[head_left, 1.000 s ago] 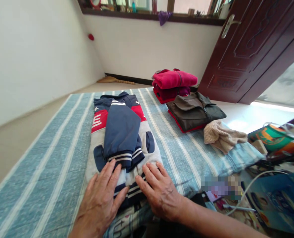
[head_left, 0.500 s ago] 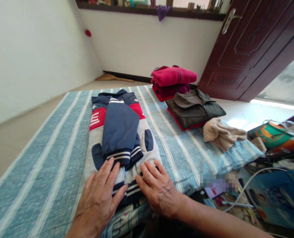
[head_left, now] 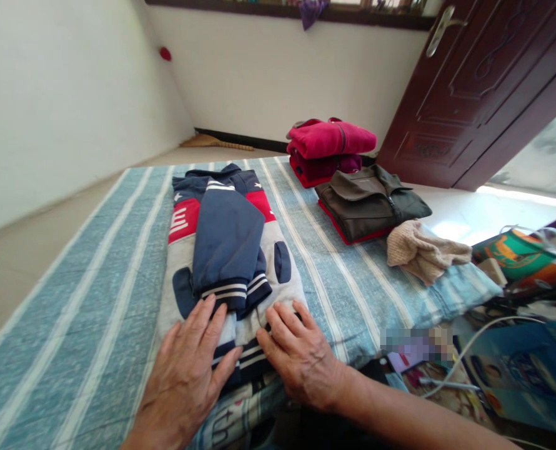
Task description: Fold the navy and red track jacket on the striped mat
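Striped sheet (head_left: 95, 294) is covering the surface; a white wall (head_left: 282, 75) is standing beyond it and a dark red door (head_left: 460, 100) is standing at far right. One jacket (head_left: 278, 228), grey, red and navy, is lying front up on the sheet, directly ahead of the person, with its sleeves (head_left: 226, 237) folding down over the front. Its long axis is running away from the person, collar (head_left: 231, 170) farthest and well apart from both hands, hem (head_left: 254, 359) nearest. The left hand (head_left: 187, 362) is resting on the near left part, fingertips touching the striped cuffs (head_left: 224, 291), and is therefore lying nearer to the sleeves. The right hand (head_left: 299, 356) is resting on the near right corner, fingers slightly bending, thumb lying beside the hem. Both hands are appearing spread and unclenched, pressing on the cloth rather than grasping it; their undersides are remaining hidden. To the right, well apart from the jacket, a brown coat (head_left: 372, 203) is lying over red cloth, a red pile (head_left: 332, 140) is sitting behind it, and a beige knit (head_left: 423, 250) is lying crumpled just in front.
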Motion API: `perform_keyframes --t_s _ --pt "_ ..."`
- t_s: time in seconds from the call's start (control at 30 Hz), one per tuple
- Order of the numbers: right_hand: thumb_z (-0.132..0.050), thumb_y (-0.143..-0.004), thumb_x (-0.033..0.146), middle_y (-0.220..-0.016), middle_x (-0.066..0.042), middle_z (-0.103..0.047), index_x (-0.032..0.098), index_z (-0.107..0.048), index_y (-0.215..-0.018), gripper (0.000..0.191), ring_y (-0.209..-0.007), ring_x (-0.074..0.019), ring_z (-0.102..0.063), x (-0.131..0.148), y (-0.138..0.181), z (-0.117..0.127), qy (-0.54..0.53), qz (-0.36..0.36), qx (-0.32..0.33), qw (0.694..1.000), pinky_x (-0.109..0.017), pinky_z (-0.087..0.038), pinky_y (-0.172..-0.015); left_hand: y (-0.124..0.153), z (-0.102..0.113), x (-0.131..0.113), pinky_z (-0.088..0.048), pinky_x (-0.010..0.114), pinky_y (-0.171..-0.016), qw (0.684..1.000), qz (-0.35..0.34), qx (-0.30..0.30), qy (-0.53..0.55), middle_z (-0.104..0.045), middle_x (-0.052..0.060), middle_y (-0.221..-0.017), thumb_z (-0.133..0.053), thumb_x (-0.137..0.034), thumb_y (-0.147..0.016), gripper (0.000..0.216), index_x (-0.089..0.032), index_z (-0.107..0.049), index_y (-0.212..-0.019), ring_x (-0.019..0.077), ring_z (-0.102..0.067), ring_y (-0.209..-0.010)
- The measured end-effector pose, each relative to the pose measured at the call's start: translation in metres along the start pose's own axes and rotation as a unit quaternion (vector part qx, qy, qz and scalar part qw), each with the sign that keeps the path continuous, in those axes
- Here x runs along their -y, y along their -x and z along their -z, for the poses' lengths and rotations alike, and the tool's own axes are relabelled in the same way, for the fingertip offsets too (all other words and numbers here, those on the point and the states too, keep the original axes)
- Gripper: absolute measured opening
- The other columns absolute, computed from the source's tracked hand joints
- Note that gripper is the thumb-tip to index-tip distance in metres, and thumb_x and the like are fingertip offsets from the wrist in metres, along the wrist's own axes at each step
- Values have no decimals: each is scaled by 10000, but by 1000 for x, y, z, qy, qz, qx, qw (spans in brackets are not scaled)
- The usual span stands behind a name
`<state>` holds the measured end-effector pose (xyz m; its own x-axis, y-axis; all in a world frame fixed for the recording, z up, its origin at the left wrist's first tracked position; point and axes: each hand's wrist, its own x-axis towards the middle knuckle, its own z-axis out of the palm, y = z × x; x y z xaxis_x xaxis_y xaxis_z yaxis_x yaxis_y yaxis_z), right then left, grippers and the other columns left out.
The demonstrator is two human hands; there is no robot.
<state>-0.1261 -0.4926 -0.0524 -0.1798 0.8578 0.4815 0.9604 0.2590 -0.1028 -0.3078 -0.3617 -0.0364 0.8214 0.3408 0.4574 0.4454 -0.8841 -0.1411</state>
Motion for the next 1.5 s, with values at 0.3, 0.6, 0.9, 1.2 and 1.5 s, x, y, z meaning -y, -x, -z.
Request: perform_keyframes --t_s 0.3,0.6,0.9,1.2,1.5 --pt "-443 -888 278 -1339 -209 -481 81 -500 -1283 445 -1282 -356 -367 -1 0 0 -3 1 7 1000 -581 -322 -1045 1 -2 0 -397 498 -982 1000 13 0 16 -465 221 -1398 -399 -423 -927 590 -134 -315 -1434 358 -479 -1252" --pt "-413 -893 274 -1343 -197 -483 94 -502 -1286 441 -1283 -346 -364 -1 0 1 4 1 10 1000 -568 -320 -1053 3 -4 1 -390 499 -1000 1000 19 3 25 -459 216 -1409 -395 -431 -927 575 -125 -362 -1413 355 -474 -1260" --pt "-405 -891 274 -1342 -198 -488 91 -508 -1285 446 -1284 -348 -361 -1 0 2 2 1 13 1000 -574 -321 -1052 0 0 -1 -412 501 -957 1000 10 4 15 -474 230 -1388 -403 -398 -929 557 -124 -341 -1410 364 -486 -1244" --pt "-410 -885 298 -1336 -190 -493 97 -520 -1269 447 -1279 -345 -375 -1 1 0 15 4 5 1000 -560 -293 -1074 1 -1 -1 -399 497 -977 1000 16 8 14 -459 218 -1405 -399 -407 -930 568 -142 -311 -1425 353 -465 -1269" --pt "-407 -883 280 -1337 -197 -490 88 -516 -1275 450 -1277 -351 -369 -1 1 0 7 4 4 1000 -570 -313 -1058 2 -1 -1 -384 490 -986 1000 14 7 13 -457 228 -1406 -399 -415 -927 543 -97 -398 -1369 361 -463 -1270"
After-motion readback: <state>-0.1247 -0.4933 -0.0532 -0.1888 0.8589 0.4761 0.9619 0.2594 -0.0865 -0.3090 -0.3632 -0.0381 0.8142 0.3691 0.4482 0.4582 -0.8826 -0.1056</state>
